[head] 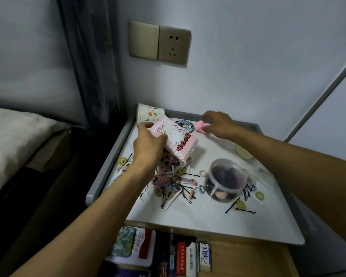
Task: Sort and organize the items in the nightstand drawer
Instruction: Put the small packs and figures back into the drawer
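Nightstand drawer [248, 260] sits open at six o'clock below the table [208, 220], left grip [148, 144] clasping a pink tissue pack [178, 142] at eleven o'clock, right grip [218, 124] pinching a pink object [200, 127] at one o'clock.

A small white box [205, 256] in the drawer [248, 260] reads roughly "AiB"; red lettering on the pink packet [178, 140] is illegible.

Pale pink tissue pack [175, 141] up front, with white cartoon line-work and red lettering along one edge. Behind it, a white paper cup [150, 114] dotted with orange and green sprigs. The counter [198, 216] is white, faintly marbled, with a grey rim. Hair ties [259, 195] lie scattered in pastel yellow, pink and blue, black hairpins [245, 211] among them. The clear jar [226, 176] shows dark purple and a pink patch — and the wall socket [174, 46] is brushed bronze.
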